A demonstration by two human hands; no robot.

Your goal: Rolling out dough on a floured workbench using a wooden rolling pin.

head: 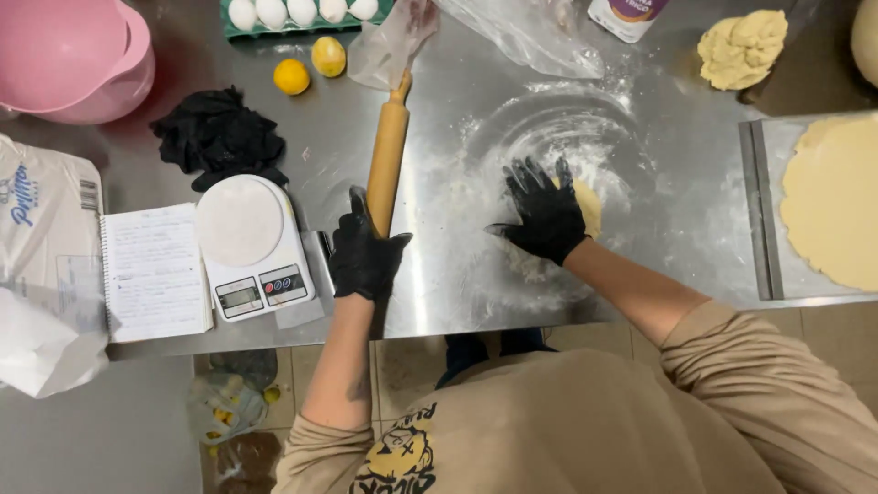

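Left hand (364, 256) in a black glove is wrapped around the near end of the rolling pin (388, 155), so that handle's hidden. Right hand (545, 215) lies flat, fingers spread, pressing on the dough (588, 205), which mostly sits under the palm, only an edge peeking out past the fingers. Far end of the pin disappears under a plastic bag (393, 41).

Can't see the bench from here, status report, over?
Left hand gripping wooden rolling pin. Right hand flat on dough piece, floured steel table. Kitchen scale close beside left hand.
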